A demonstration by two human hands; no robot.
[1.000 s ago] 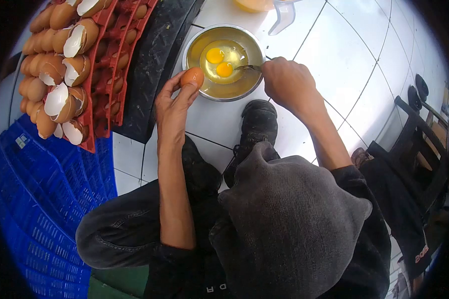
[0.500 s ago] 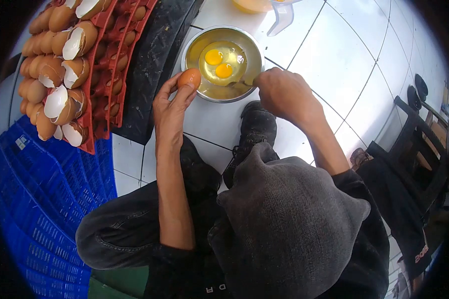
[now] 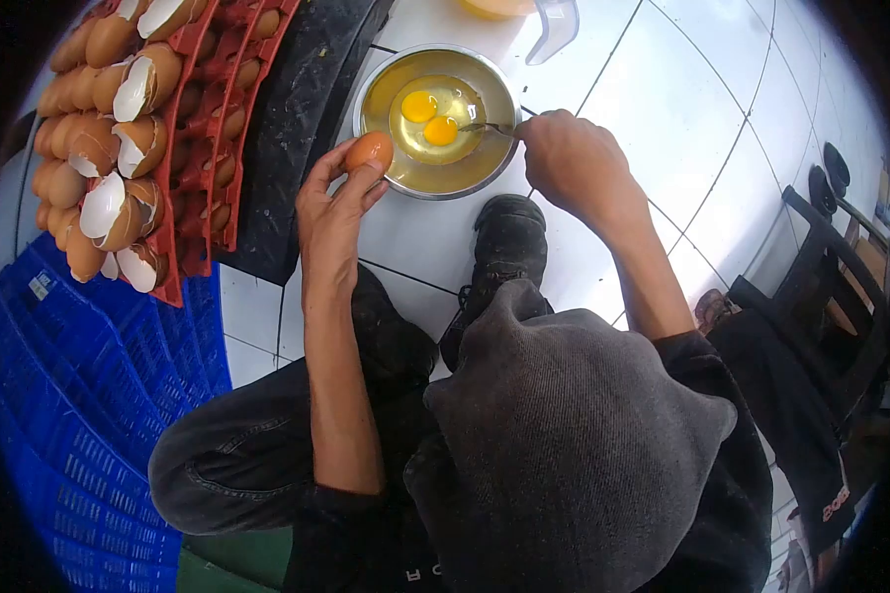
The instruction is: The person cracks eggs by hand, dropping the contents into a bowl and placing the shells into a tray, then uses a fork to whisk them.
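The left hand [image 3: 331,212] pinches a brown egg [image 3: 369,150] at its fingertips just beside the steel bowl [image 3: 455,188], handy to the metal utensil [image 3: 485,127] that the right hand [image 3: 569,158] grips above the two yolks [image 3: 420,106].

Bowl [image 3: 465,170] and fork [image 3: 487,127]: polished metal. Egg [image 3: 369,150], bowl's 8 o'clock: smooth matt shell. Floor [image 3: 663,109]: glossy white tile. Trays [image 3: 181,203], 9 o'clock: red plastic. Crate [image 3: 79,395]: blue plastic.
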